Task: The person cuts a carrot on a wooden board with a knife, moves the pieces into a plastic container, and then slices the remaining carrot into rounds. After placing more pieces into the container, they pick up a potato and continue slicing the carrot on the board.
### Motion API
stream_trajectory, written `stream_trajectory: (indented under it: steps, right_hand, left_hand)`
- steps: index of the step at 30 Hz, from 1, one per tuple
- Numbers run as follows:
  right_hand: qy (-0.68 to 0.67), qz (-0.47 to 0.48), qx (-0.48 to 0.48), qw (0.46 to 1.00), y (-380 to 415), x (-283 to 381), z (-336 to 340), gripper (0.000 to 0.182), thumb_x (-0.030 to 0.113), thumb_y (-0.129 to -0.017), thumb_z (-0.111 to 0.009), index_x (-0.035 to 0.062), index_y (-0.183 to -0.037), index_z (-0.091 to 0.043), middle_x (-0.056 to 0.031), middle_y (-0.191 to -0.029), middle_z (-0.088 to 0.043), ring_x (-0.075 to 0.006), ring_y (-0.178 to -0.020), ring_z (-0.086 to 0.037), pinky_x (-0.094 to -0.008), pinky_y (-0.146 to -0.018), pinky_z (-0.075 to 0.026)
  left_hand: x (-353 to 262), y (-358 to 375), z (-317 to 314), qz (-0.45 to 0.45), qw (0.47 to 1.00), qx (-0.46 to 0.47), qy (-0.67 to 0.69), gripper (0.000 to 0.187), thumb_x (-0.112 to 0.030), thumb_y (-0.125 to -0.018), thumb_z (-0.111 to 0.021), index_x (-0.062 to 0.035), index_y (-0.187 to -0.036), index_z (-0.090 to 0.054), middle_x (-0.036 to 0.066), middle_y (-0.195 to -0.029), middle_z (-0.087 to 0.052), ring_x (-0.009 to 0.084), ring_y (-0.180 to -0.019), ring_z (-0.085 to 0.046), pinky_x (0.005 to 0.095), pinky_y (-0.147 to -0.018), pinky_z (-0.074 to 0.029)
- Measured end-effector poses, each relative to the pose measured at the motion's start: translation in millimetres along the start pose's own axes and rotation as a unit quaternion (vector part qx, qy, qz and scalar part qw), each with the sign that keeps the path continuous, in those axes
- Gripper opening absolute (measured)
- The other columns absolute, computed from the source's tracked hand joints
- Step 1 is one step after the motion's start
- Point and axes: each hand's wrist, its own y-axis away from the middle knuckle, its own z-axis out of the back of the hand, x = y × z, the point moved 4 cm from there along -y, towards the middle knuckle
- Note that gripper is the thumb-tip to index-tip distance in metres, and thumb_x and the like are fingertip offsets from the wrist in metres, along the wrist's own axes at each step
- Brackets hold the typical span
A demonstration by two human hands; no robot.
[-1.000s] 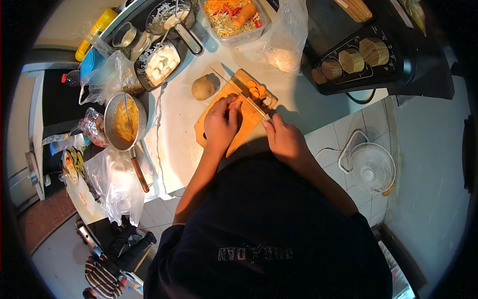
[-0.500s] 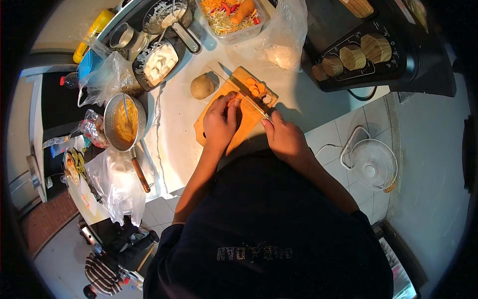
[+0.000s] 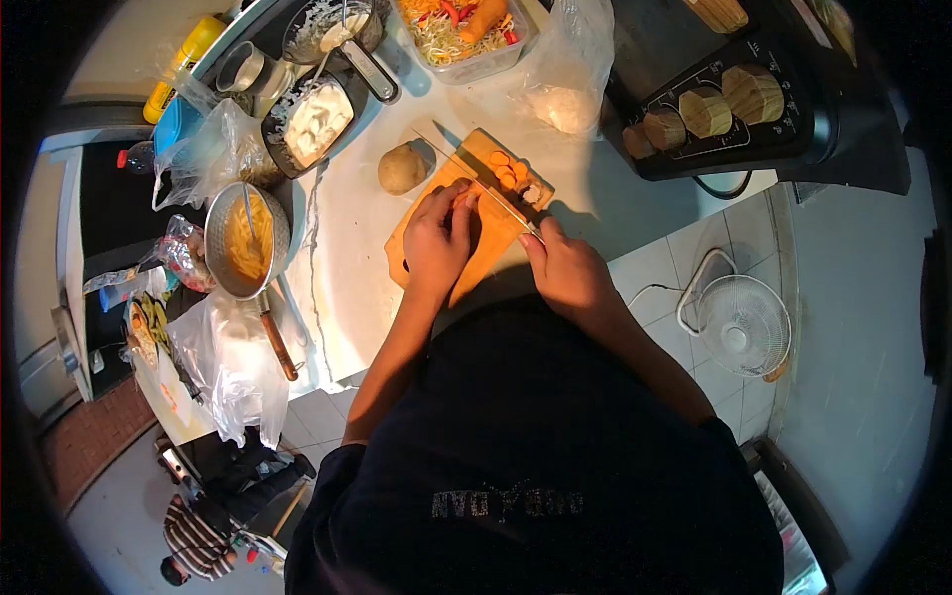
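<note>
A wooden cutting board lies slanted on the counter. My left hand is closed on a piece of carrot pressed to the board, the fingers hiding most of it. In my right hand is the handle of a knife, whose long blade crosses the board right beside the left fingertips. Beyond the blade lie several round carrot slices and a pale stub. A brown potato rests on the counter just off the board's left edge.
Left are a pot of yellow strips, its handle pointing toward me, and plastic bags. A tub of shredded vegetables and a white-filled dish stand behind; a black appliance is at right. A person in stripes is lower left.
Both hands, the knife and the carrot stay nearly where they were. The person in stripes at the lower left has shifted slightly.
</note>
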Motion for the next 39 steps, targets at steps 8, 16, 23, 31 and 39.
stream_trajectory:
  steps: [8, 16, 23, 31, 39]
  right_hand:
    - [-0.008, -0.008, 0.006, 1.000, 0.8, 2.4, 3.5, 0.030, 0.032, -0.099, -0.048, 0.0014, -0.095, -0.048, -0.0269, -0.072, -0.062, -0.0478, -0.072, -0.061, -0.0544, -0.065, -0.049]
    - [0.017, -0.033, 0.043, 0.998, 0.6, 3.0, 3.8, 0.032, 0.033, -0.099, -0.048, 0.0013, -0.096, -0.049, -0.0259, -0.077, -0.063, -0.0459, -0.075, -0.064, -0.0527, -0.068, -0.051]
    - [0.006, -0.032, 0.027, 0.999, -0.4, 1.7, -4.9, 0.030, 0.030, -0.099, -0.048, 0.0005, -0.097, -0.045, -0.0288, -0.076, -0.063, -0.0491, -0.077, -0.061, -0.0558, -0.069, -0.048]
    - [0.026, -0.056, 0.035, 0.997, -4.3, 0.3, -10.1, 0.031, 0.030, -0.098, -0.050, 0.0002, -0.097, -0.045, -0.0281, -0.076, -0.063, -0.0480, -0.076, -0.062, -0.0552, -0.069, -0.049]
    - [0.042, -0.045, 0.012, 0.998, -6.7, 0.8, -16.7, 0.033, 0.032, -0.098, -0.051, -0.0006, -0.096, -0.045, -0.0270, -0.076, -0.064, -0.0477, -0.076, -0.063, -0.0543, -0.069, -0.050]
  left_hand:
    - [-0.1, -0.6, -0.1, -0.001, 1.000, 0.001, 0.000, 0.017, -0.015, -0.090, -0.064, -0.0032, -0.101, -0.068, 0.013, -0.081, -0.065, 0.0279, -0.072, -0.063, 0.0345, -0.064, -0.049]
    - [1.6, 1.0, -0.4, 0.006, 1.000, 0.004, 0.002, 0.016, -0.016, -0.090, -0.065, -0.0033, -0.099, -0.069, 0.013, -0.082, -0.066, 0.0286, -0.071, -0.063, 0.0354, -0.064, -0.049]
    - [2.4, 0.1, -0.3, 0.002, 1.000, 0.009, -0.019, 0.016, -0.016, -0.089, -0.066, -0.0047, -0.100, -0.069, 0.012, -0.079, -0.064, 0.0283, -0.071, -0.063, 0.0347, -0.063, -0.049]
    - [1.8, -0.1, -1.2, 0.002, 1.000, -0.001, -0.019, 0.016, -0.018, -0.090, -0.065, -0.0048, -0.098, -0.069, 0.011, -0.080, -0.064, 0.0292, -0.071, -0.062, 0.0345, -0.063, -0.049]
    - [2.5, 0.6, -1.6, -0.011, 1.000, -0.014, -0.012, 0.015, -0.018, -0.090, -0.065, -0.0051, -0.096, -0.069, 0.012, -0.080, -0.065, 0.0298, -0.072, -0.063, 0.0358, -0.062, -0.048]
